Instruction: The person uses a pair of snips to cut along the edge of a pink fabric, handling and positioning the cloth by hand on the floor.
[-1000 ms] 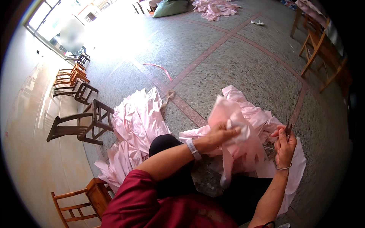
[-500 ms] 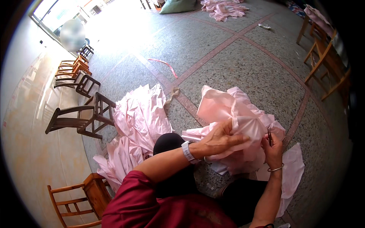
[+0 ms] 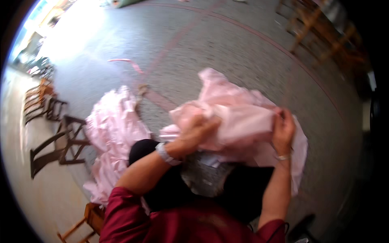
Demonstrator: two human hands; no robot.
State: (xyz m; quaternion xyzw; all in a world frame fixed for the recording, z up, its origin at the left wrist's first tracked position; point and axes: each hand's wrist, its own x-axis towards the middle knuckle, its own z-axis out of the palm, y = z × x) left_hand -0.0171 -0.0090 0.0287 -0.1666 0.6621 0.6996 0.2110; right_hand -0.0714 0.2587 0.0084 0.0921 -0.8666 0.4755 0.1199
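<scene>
A piece of light pink cloth (image 3: 245, 125) is spread between my two hands above my lap, and more of it hangs down toward the floor. My left hand (image 3: 193, 135), with a pale watch band on the wrist, is closed on the near-left part of the cloth. At the cloth's right edge my right hand (image 3: 284, 128) pinches it, a bracelet on that wrist. Motion smears both hands, and whether a dark slim tool is still in the right one cannot be made out. Left of my knee lies a heap of pink cloth (image 3: 115, 125) on the floor.
Dark wooden chairs (image 3: 65, 141) line the wall at left, with a brown wooden chair (image 3: 94, 218) close by at lower left. A pink strip (image 3: 127, 61) lies on the speckled floor (image 3: 174, 52). Wooden furniture (image 3: 320, 32) stands at the far right.
My hands have moved apart and the cloth is now stretched out between them. The dark slim tool seen in my right hand earlier no longer shows clearly. The whole view has shifted.
</scene>
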